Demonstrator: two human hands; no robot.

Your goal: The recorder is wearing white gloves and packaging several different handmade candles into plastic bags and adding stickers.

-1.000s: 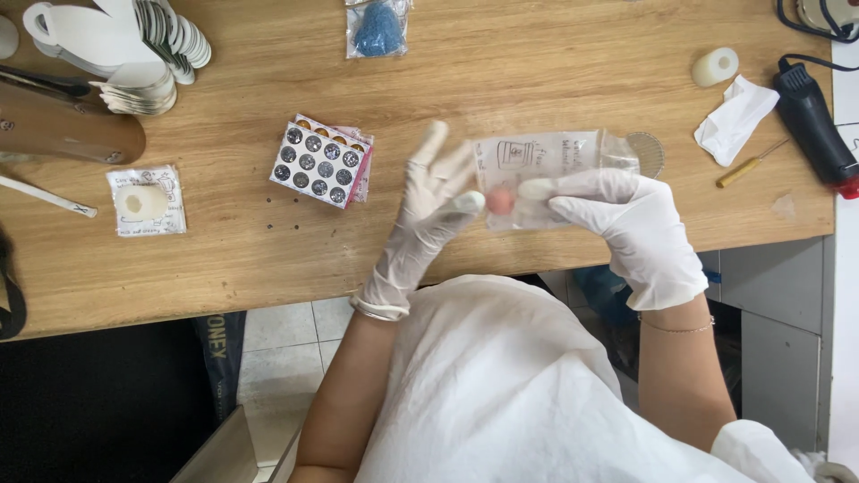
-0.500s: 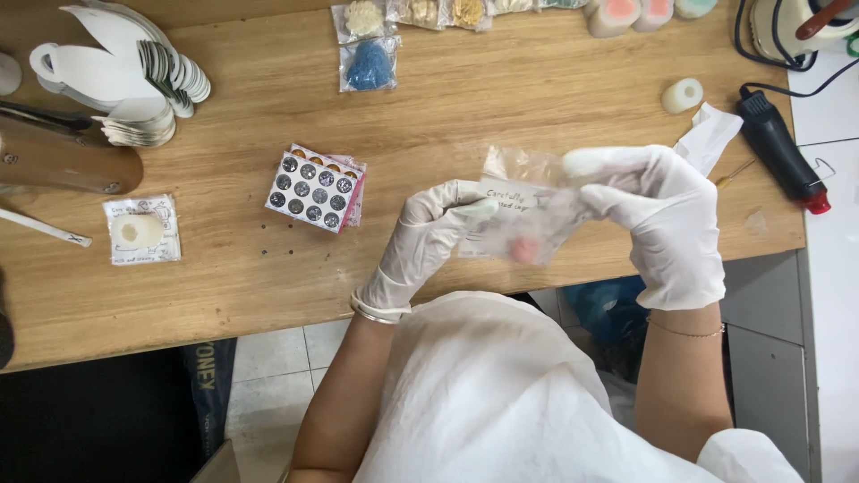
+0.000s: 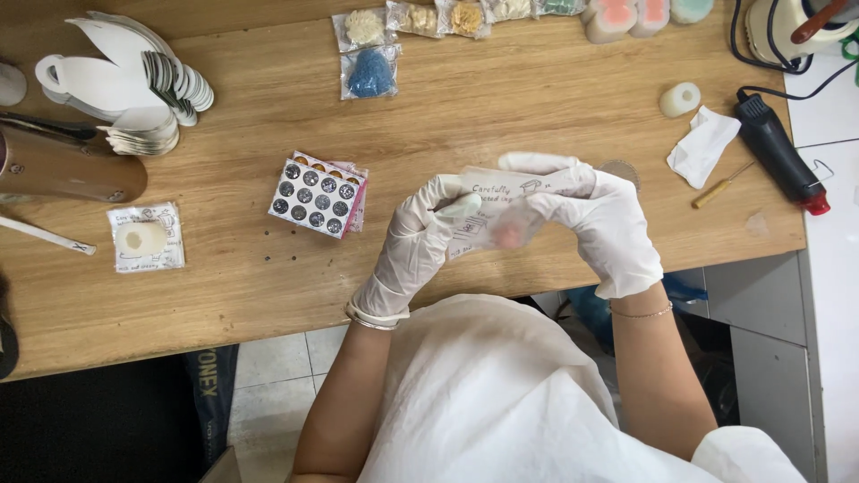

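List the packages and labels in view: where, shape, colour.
Clear pouch: between left hand and right hand, small pink piece inside.
Sticker sheet: table centre, dark round dots.
Sealed pouch: left, white round piece.
Blue-filled pouch: top centre.

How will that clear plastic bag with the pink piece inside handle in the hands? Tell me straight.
The clear bag probably flops: it bends between the left hand and right hand. It looks light, holding only a small pink piece. Its film may slip against the smooth gloves, so a pinch seems safer.
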